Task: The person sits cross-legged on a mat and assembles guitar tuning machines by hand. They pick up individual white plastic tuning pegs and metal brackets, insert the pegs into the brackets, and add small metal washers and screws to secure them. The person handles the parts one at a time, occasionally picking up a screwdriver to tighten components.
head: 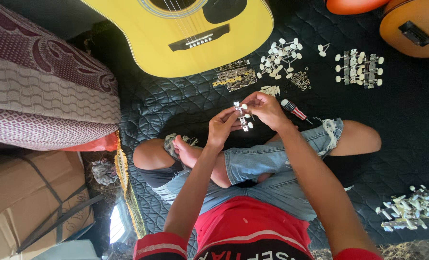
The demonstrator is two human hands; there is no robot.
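Note:
A guitar tuner strip (pixel 242 116), a metal plate with white knobs, is held between both hands above my crossed legs. My left hand (pixel 222 126) pinches its lower end. My right hand (pixel 266 109) grips its upper end from the right. A yellow acoustic guitar (pixel 185 33) lies on the black quilted mat (pixel 407 130) just beyond the hands. Loose white tuner pegs (pixel 281 58) and metal plates (pixel 234 77) lie between the guitar and my hands.
Assembled tuner strips (pixel 359 68) lie at the far right, with another pile (pixel 410 208) near my right knee. A striped-handled screwdriver (pixel 294 110) rests by my right hand. Two orange guitars (pixel 414 24) sit top right. Patterned cushions (pixel 41 91) and cardboard boxes (pixel 27 202) stand left.

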